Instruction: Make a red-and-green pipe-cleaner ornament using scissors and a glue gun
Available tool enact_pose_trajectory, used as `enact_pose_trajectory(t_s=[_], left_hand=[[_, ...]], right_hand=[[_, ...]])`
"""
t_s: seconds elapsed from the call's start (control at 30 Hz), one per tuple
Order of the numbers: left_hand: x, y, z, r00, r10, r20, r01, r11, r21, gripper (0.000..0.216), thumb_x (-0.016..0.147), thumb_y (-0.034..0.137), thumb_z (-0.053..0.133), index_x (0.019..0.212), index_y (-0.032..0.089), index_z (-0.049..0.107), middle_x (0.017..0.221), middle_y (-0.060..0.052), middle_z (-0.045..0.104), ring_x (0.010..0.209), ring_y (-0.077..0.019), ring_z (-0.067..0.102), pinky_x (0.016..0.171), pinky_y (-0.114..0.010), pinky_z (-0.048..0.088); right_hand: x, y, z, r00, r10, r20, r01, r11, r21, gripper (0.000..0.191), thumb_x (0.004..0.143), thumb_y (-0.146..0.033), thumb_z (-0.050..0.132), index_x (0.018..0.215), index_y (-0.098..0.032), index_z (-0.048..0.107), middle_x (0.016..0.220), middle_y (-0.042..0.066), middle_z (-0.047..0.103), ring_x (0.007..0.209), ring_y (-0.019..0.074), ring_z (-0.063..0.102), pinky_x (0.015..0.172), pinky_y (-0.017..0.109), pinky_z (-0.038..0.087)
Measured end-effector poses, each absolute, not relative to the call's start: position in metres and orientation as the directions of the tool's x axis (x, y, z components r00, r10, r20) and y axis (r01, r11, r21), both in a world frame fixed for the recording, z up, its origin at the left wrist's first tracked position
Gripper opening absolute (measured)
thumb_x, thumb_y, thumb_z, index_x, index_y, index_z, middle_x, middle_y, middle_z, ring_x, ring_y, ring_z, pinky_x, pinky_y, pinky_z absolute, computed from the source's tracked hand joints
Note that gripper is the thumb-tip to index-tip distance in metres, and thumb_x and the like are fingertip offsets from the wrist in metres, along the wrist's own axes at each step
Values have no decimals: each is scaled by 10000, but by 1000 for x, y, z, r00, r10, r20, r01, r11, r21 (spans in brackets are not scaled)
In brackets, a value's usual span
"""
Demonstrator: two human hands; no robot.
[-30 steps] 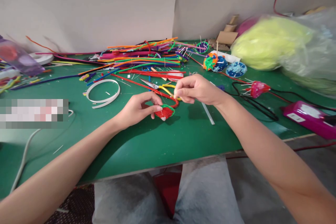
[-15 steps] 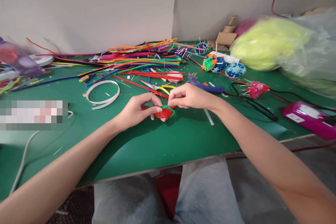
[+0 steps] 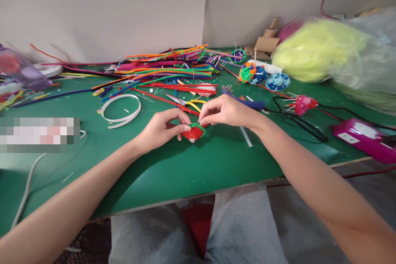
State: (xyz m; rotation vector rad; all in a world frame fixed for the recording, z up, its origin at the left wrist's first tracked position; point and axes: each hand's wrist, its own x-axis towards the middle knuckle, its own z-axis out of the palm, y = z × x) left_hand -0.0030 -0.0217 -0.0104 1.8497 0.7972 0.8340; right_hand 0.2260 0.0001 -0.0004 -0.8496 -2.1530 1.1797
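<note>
My left hand (image 3: 163,130) pinches a small red cone-shaped craft piece (image 3: 193,134) between thumb and fingers, just above the green table (image 3: 198,173). A green fuzzy rim and a pale tip show on the piece. At its upper right edge my right hand (image 3: 221,112) is closed in a pinch; what lies between those fingertips is too small to make out. Just behind the hands lie yellow-handled scissors (image 3: 196,101), partly covered by my right hand. Red pipe cleaners (image 3: 161,86) lie beyond them.
Bundled coloured pipe cleaners (image 3: 173,73) lie along the wall. A curled white strip (image 3: 140,109) is at left. To the right are a blue-handled tool (image 3: 252,103), blue dotted craft pieces (image 3: 277,82), a pink dotted cone (image 3: 305,105), a magenta power strip (image 3: 365,140) and yellow-filled plastic bags (image 3: 315,51).
My right hand has shifted very slightly at the green rim, and its wrist sits a little differently. My left hand keeps the red piece in nearly the same place.
</note>
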Motion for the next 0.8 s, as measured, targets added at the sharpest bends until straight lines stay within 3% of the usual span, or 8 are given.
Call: enact_pose_trajectory(t_s=[0.37,0.6,0.8], left_hand=[[-3,-21,-12,563,799,212,188,-373,909,282,793,397,704,829,130,621,800,-30,624,566,-89,595,516,-229,560],[-4,-22,-11,565,796,215,180,-373,910,262,797,372,705,832,126,623,792,-32,626,590,-100,605,526,-237,559],[-4,-21,-10,552,805,217,181,-370,911,253,801,358,704,821,122,615,776,-31,621,589,-106,612,523,-238,555]], right_hand=[[227,2,0,-710,695,111,265,410,-872,110,813,-225,656,760,-130,675,544,-43,538,479,54,440,469,201,331],[233,1,5,-798,590,122,106,336,-936,155,837,-264,682,803,-114,667,551,-48,531,456,40,425,452,189,333],[235,2,5,-704,679,207,16,306,-952,173,834,-277,695,809,-111,654,529,-48,530,431,47,438,431,192,350]])
